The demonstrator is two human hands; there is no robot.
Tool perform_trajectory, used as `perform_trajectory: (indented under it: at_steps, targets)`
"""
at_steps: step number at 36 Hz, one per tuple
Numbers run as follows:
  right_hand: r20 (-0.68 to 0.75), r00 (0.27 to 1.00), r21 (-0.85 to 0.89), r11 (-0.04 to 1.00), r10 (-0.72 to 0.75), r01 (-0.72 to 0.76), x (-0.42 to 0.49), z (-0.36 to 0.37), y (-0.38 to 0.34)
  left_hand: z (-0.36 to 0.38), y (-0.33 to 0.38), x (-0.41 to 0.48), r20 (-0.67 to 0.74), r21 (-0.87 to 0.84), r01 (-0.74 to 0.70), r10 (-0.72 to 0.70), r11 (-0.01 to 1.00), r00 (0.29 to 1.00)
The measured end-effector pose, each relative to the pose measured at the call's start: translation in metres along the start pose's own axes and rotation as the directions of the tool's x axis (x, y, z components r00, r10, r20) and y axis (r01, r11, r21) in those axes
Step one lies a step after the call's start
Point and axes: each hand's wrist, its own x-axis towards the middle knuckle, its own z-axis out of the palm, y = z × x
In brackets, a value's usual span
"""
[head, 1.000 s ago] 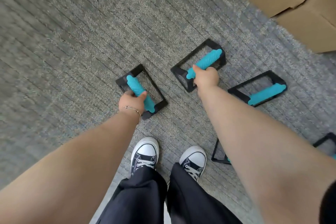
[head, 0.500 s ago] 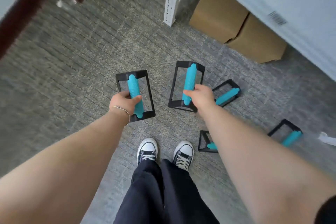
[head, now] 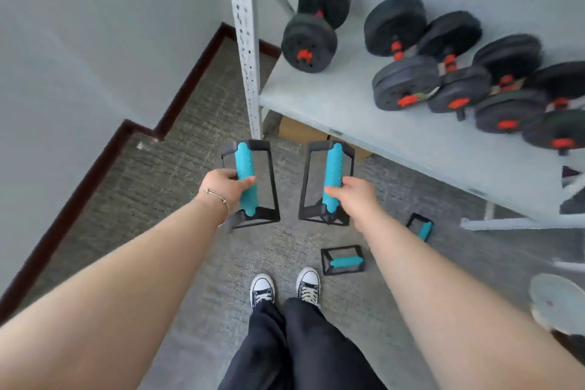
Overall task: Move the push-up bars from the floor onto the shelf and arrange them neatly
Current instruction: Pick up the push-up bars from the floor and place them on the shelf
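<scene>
I hold two push-up bars in the air, each a black frame with a teal grip. My left hand [head: 225, 187] is shut on the grip of the left push-up bar [head: 246, 177]. My right hand [head: 356, 196] is shut on the grip of the right push-up bar [head: 333, 179]. Both hang just in front of the grey shelf board [head: 345, 108], below its front edge. Two more push-up bars lie on the carpet: one [head: 343, 260] by my right shoe, another [head: 422, 226] partly hidden behind my right forearm.
Several black dumbbells [head: 408, 63] with red collars fill the middle and right of the shelf; one dumbbell [head: 313, 22] sits at the left rear. A perforated shelf post [head: 243, 28] stands at the left corner. Cardboard boxes [head: 297, 131] sit under the shelf. A wall [head: 79, 41] stands to the left.
Both hands have lifted their push-up bars off the carpet and carried them up toward the shelf. My view has risen, and the shelf board with dumbbells has come into sight.
</scene>
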Motion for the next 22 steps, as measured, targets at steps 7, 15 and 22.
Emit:
perform_trajectory:
  at_steps: [7, 15, 22]
  targets:
    - [-0.092, 0.994, 0.131, 0.988, -0.065, 0.077, -0.084, -0.074, -0.07, -0.051, 0.101, -0.076, 0.067, -0.023, -0.126, 0.127, 0.992, 0.99]
    - [-0.195, 0.97, 0.268, 0.943, -0.146, 0.196, -0.145, -0.134, -0.143, -0.091, 0.192, -0.129, 0.13, -0.112, -0.24, 0.254, 0.964, 0.958]
    - [-0.205, 0.948, 0.358, 0.883, -0.243, 0.304, -0.185, -0.173, -0.179, -0.106, 0.243, -0.167, 0.095, -0.134, -0.42, 0.434, 0.897, 0.896]
